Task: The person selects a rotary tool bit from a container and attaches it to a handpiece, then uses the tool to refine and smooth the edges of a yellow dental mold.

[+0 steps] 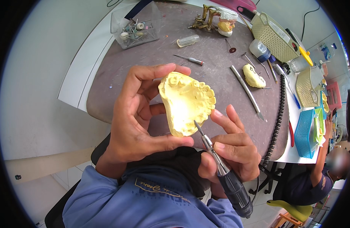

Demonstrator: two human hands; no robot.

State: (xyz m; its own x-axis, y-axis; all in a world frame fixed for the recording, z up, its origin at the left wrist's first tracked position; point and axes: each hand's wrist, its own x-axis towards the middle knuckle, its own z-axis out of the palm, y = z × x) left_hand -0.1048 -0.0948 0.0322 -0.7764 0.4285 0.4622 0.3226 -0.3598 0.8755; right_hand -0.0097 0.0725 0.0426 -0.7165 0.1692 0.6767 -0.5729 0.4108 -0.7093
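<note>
A yellow plaster dental model (184,100) with a row of teeth is tilted up above the table. My left hand (135,110) grips it by its left side, fingers at the top edge and thumb at the bottom. In my right hand (237,154) is a dental handpiece (230,180) with a dark body and a silver neck, held like a pen. Its pointed bur (198,127) is at the model's lower right part; whether it touches cannot be made out. One right fingertip rests by the model's right edge.
Beyond my hands lie a small screwdriver (189,59), a knife (249,93), another plaster piece (253,76) and a clear tube (188,40). A bur box (135,28) and a brass articulator (209,19) stand farther back. A coiled cord (280,121) and baskets (275,37) line the right; a co-worker (308,186) sits there.
</note>
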